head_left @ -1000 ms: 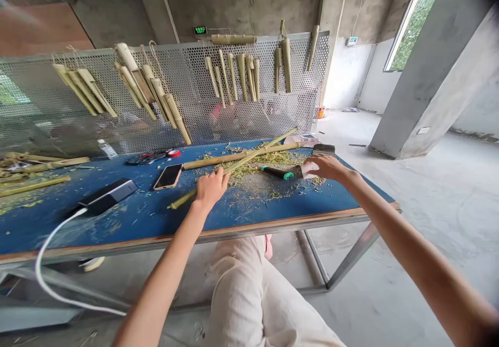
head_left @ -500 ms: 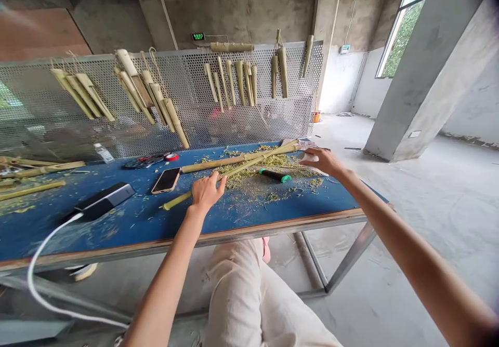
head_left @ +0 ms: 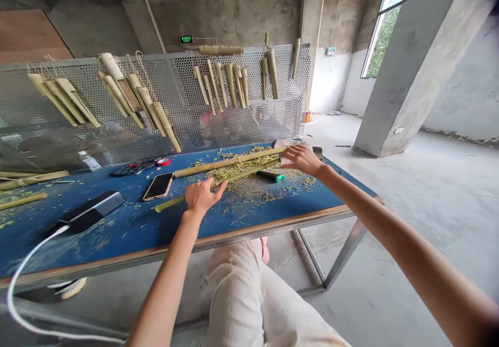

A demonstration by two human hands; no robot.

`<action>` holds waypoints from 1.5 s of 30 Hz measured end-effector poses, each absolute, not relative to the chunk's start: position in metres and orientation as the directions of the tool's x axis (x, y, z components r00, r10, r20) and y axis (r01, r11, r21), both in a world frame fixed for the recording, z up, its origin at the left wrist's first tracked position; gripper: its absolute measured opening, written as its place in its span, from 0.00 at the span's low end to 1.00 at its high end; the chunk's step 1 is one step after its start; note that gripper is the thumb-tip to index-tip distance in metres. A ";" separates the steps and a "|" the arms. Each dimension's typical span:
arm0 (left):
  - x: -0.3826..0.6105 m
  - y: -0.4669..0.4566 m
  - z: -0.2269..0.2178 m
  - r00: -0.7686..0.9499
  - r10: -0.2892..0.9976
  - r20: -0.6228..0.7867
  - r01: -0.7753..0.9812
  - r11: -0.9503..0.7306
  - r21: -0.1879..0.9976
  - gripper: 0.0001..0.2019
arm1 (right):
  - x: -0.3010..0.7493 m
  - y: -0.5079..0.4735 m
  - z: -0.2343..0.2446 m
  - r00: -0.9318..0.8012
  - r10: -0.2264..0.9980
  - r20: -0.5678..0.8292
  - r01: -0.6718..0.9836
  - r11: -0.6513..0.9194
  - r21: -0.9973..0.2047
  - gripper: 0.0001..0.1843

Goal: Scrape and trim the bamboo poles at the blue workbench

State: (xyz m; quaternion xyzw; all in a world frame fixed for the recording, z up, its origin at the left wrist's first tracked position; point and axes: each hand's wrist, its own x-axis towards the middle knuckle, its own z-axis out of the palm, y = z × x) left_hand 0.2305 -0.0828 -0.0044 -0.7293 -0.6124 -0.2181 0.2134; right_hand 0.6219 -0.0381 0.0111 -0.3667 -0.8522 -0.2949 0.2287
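Observation:
My left hand [head_left: 200,196] lies closed over a thin green bamboo stick [head_left: 241,174], thumb pointing right. The stick runs slantwise across the blue table [head_left: 163,227]. A thicker bamboo pole [head_left: 218,164] lies just behind it. My right hand [head_left: 302,159] reaches to the far right ends of both sticks. Its fingers are bent down and held together, and what is under them is hidden. Just in front of that hand a tool's black and green handle [head_left: 270,175] rests among bamboo shavings [head_left: 249,186].
A phone [head_left: 158,186], a dark power bank [head_left: 91,212] with a white cable [head_left: 23,269], red-handled scissors [head_left: 142,164] and a small bottle [head_left: 89,161] lie on the left. More bamboo [head_left: 23,179] sits far left. Cut bamboo pieces hang on the mesh screen [head_left: 183,113].
The thin stick's raised far end has come down flat beside the thicker pole. My right hand moved from the tool's blade back to the stick ends. The view shifted right.

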 end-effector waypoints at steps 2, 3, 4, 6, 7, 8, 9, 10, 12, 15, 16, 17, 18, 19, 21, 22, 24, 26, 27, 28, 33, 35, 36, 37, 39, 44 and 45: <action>0.230 -0.083 -0.003 0.118 0.798 0.591 0.990 -0.141 -0.008 0.33 | 0.616 -0.034 0.007 -0.653 0.533 0.538 0.750 0.552 0.364 0.24; 0.229 -0.083 -0.003 0.094 0.799 0.594 0.992 -0.127 0.014 0.34 | 0.613 -0.033 0.006 -0.639 0.567 0.519 0.765 0.534 0.359 0.25; 0.229 -0.083 -0.002 0.065 0.801 0.595 0.993 -0.108 0.036 0.34 | 0.609 -0.032 0.006 -0.608 0.610 0.508 0.793 0.502 0.345 0.26; 0.228 -0.082 -0.001 -0.010 0.800 0.601 0.996 -0.042 0.073 0.36 | 0.599 -0.031 0.006 -0.509 0.703 0.497 0.861 0.408 0.303 0.30; 0.228 -0.082 -0.001 -0.040 0.798 0.601 0.997 -0.011 0.080 0.38 | 0.591 -0.031 0.006 -0.462 0.741 0.488 0.886 0.366 0.283 0.32; 0.228 -0.081 -0.001 -0.056 0.798 0.599 0.997 0.012 0.078 0.38 | 0.583 -0.031 0.005 -0.432 0.768 0.472 0.901 0.340 0.270 0.33; 0.228 -0.081 -0.002 -0.060 0.802 0.594 0.997 0.023 0.070 0.39 | 0.573 -0.031 0.004 -0.423 0.786 0.451 0.904 0.335 0.264 0.34; 0.227 -0.080 -0.002 -0.052 0.809 0.585 0.998 0.021 0.060 0.39 | 0.564 -0.031 0.003 -0.439 0.792 0.425 0.896 0.354 0.267 0.35; 0.227 -0.080 -0.003 -0.038 0.825 0.563 0.998 0.007 0.056 0.39 | 0.547 -0.032 -0.002 -0.480 0.788 0.386 0.874 0.396 0.281 0.35; 0.226 -0.079 -0.003 -0.060 0.844 0.533 0.997 0.020 0.081 0.39 | 0.536 -0.033 -0.009 -0.505 0.759 0.410 0.863 0.426 0.273 0.37; 0.226 -0.079 -0.003 -0.064 0.848 0.527 0.996 0.021 0.088 0.39 | 0.537 -0.033 -0.010 -0.502 0.745 0.438 0.865 0.428 0.264 0.37; 0.226 -0.078 -0.002 -0.069 0.848 0.525 0.995 0.023 0.094 0.39 | 0.539 -0.034 -0.011 -0.495 0.732 0.469 0.869 0.425 0.253 0.38; 0.226 -0.078 -0.002 -0.076 0.845 0.529 0.995 0.027 0.100 0.38 | 0.544 -0.035 -0.012 -0.479 0.722 0.499 0.877 0.415 0.242 0.40; 0.226 -0.078 -0.002 -0.089 0.838 0.538 0.994 0.037 0.107 0.38 | 0.549 -0.036 -0.012 -0.455 0.722 0.521 0.890 0.394 0.230 0.41; 0.225 -0.077 -0.001 -0.121 0.823 0.555 0.991 0.064 0.121 0.39 | 0.558 -0.037 -0.013 -0.398 0.744 0.537 0.917 0.344 0.203 0.43; 0.225 -0.077 -0.001 -0.136 0.817 0.560 0.989 0.075 0.130 0.40 | 0.562 -0.038 -0.013 -0.377 0.757 0.534 0.926 0.328 0.188 0.43; 0.224 -0.077 -0.002 -0.157 0.807 0.570 0.985 0.083 0.154 0.41 | 0.566 -0.038 -0.013 -0.337 0.774 0.536 0.940 0.307 0.148 0.43; 0.223 -0.076 -0.004 -0.167 0.794 0.585 0.981 0.072 0.182 0.42 | 0.568 -0.038 -0.014 -0.300 0.777 0.554 0.950 0.296 0.100 0.43; 0.222 -0.075 -0.004 -0.167 0.791 0.589 0.979 0.063 0.193 0.42 | 0.568 -0.037 -0.014 -0.280 0.777 0.564 0.954 0.288 0.078 0.44; 0.222 -0.074 -0.005 -0.166 0.790 0.590 0.978 0.057 0.199 0.43 | 0.567 -0.036 -0.015 -0.265 0.779 0.569 0.958 0.281 0.060 0.44; 0.229 -0.070 -0.007 -0.126 0.809 0.575 0.988 0.047 0.150 0.42 | 0.554 -0.039 -0.013 -0.213 0.819 0.532 0.969 0.246 0.010 0.42; 0.234 -0.070 -0.007 -0.087 0.817 0.570 0.992 0.021 0.121 0.43 | 0.546 -0.041 -0.011 -0.242 0.834 0.497 0.965 0.261 0.032 0.40; 0.235 -0.070 -0.007 -0.071 0.822 0.565 0.994 0.010 0.109 0.44 | 0.544 -0.041 -0.009 -0.251 0.831 0.497 0.963 0.266 0.041 0.39; 0.236 -0.069 -0.006 -0.062 0.825 0.561 0.995 0.006 0.101 0.44 | 0.544 -0.041 -0.008 -0.273 0.826 0.493 0.957 0.287 0.050 0.38; 0.234 -0.069 -0.004 -0.072 0.820 0.567 0.995 0.016 0.102 0.44 | 0.550 -0.039 -0.004 -0.267 0.816 0.512 0.959 0.280 0.053 0.37; 0.225 -0.067 -0.004 -0.133 0.769 0.625 0.988 0.052 0.146 0.42 | 0.576 -0.033 -0.003 -0.180 0.823 0.539 0.980 0.199 0.022 0.37; 0.225 -0.067 -0.005 -0.137 0.773 0.620 0.987 0.052 0.154 0.42 | 0.577 -0.033 -0.004 -0.171 0.825 0.538 0.981 0.191 0.019 0.37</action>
